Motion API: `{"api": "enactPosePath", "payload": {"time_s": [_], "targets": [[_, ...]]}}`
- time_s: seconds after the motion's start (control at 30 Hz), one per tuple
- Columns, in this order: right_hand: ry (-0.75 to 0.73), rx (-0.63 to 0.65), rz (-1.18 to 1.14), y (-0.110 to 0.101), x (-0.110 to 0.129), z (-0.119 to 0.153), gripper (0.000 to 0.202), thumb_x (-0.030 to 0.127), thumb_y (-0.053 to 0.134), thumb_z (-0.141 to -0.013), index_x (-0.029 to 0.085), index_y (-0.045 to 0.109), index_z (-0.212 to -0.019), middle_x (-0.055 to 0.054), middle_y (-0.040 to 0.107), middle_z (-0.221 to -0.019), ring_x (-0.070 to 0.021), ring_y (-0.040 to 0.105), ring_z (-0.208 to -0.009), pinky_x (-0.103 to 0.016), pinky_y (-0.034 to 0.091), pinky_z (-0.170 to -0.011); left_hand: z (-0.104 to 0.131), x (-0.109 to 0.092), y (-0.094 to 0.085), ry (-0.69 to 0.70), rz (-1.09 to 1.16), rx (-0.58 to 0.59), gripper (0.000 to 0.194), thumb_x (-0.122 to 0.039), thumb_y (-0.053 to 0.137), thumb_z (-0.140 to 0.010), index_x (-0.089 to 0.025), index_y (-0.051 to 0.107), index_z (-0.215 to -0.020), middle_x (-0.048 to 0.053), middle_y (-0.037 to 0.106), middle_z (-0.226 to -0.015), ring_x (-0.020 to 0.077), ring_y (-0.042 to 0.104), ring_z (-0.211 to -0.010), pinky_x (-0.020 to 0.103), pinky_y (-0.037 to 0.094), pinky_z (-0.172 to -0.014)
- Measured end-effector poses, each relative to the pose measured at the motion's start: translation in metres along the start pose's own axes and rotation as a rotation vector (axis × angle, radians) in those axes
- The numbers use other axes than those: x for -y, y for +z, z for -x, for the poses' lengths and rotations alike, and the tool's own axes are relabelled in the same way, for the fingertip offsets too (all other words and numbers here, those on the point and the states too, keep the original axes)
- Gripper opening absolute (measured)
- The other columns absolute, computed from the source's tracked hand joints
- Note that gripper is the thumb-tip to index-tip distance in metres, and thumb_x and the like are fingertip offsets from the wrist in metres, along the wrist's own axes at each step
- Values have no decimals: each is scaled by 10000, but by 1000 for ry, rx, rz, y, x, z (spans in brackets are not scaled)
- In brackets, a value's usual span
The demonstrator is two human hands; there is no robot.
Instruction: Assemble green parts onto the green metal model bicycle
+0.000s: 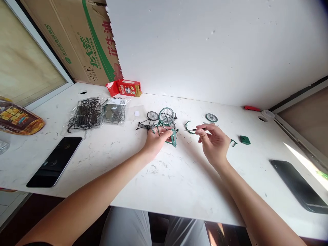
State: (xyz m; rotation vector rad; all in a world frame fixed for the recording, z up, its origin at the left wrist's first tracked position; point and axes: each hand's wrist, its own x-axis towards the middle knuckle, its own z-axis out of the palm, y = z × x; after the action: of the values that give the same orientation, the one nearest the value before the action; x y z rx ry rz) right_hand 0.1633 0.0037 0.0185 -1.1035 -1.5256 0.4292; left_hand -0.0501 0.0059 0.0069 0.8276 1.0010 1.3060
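Observation:
My left hand (155, 141) is closed on a green model bicycle frame (173, 138) at the middle of the table. A green-rimmed spoked wheel (166, 116) stands just above its fingers, and a black bicycle part with a smaller wheel (152, 116) lies beyond them. To the right, my right hand (214, 138) pinches a thin dark stick-like tool (194, 130) between thumb and fingertips. The tool's tip points left, towards the model. A curved green part (188, 127) is beside the tool; whether they touch I cannot tell.
Bagged black parts (85, 114) and a phone (55, 162) lie left on the white table (153, 184). A red box (129, 88) stands behind. Rightward are a loose wheel (211, 118), a green block (245, 140) and a dark flat device (298, 184).

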Motion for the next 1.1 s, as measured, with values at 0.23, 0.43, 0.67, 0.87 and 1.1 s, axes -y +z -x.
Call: {"api": "enactPosePath", "payload": {"time_s": [0.23, 0.43, 0.67, 0.87, 1.1], "targets": [[-284, -98, 65, 4, 5, 16, 166, 398, 696, -1032, 254, 725, -955, -49, 784, -823, -254, 812, -789, -376, 634, -589, 7, 9, 4, -58, -58, 139, 220, -284, 817, -775, -130, 797, -931, 88, 783, -847, 204, 725, -767, 335, 619, -684], [-277, 72, 100, 5, 9, 18, 163, 406, 658, -1058, 257, 697, -1004, -50, 816, -853, -253, 834, -863, -367, 662, -645, 11, 7, 5, -97, -71, 215, 208, -266, 792, -788, -125, 806, -940, 100, 779, -911, 196, 721, -804, 320, 608, -693], [-216, 125, 88, 7, 7, 22, 143, 390, 618, -1079, 264, 673, -1038, -45, 796, -880, -228, 828, -865, -338, 651, -617, 8, 4, 4, -143, -36, 210, 188, -273, 815, -782, -133, 804, -907, 95, 774, -887, 200, 717, -806, 325, 596, -697], [-216, 122, 88, 6, 6, 22, 155, 408, 621, -1075, 269, 678, -1035, -48, 787, -875, -246, 832, -899, -354, 660, -619, 8, 5, 4, -148, -41, 226, 200, -266, 804, -786, -123, 801, -925, 108, 783, -891, 205, 721, -793, 340, 598, -704], [-291, 144, 102, 6, 8, 22, 87, 319, 635, -1072, 262, 699, -1063, -38, 805, -876, -229, 834, -895, -334, 662, -637, 8, 4, 4, -142, -47, 218, 172, -251, 799, -782, -126, 806, -901, 100, 776, -872, 199, 716, -784, 326, 587, -687]]}}
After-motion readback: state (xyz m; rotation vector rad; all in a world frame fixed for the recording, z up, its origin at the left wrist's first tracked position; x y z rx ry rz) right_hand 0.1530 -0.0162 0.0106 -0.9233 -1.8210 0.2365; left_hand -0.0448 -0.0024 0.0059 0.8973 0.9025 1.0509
